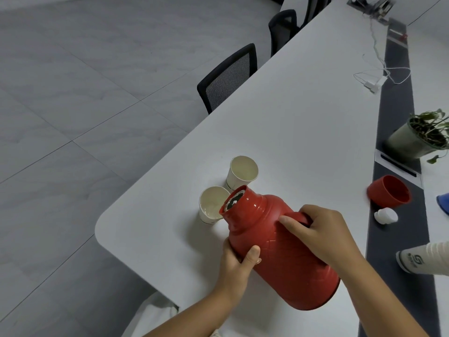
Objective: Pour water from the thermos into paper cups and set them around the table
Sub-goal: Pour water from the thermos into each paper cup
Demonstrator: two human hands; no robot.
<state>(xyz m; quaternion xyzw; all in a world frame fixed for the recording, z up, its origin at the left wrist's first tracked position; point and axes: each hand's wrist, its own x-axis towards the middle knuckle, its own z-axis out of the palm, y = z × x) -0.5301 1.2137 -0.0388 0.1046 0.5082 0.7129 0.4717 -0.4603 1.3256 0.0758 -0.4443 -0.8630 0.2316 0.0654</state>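
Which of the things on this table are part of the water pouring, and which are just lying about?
Part of the job:
red plastic thermos, tilted
left hand and right hand gripping it
two white paper cups
red thermos cap
white stopper

Lying about:
potted green plant
white charger and cable
black mesh chair

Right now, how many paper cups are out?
2. One cup under the thermos mouth, the other cup just behind it. None seen elsewhere.

Tilted thermos [279,249] over paper cup [211,206]
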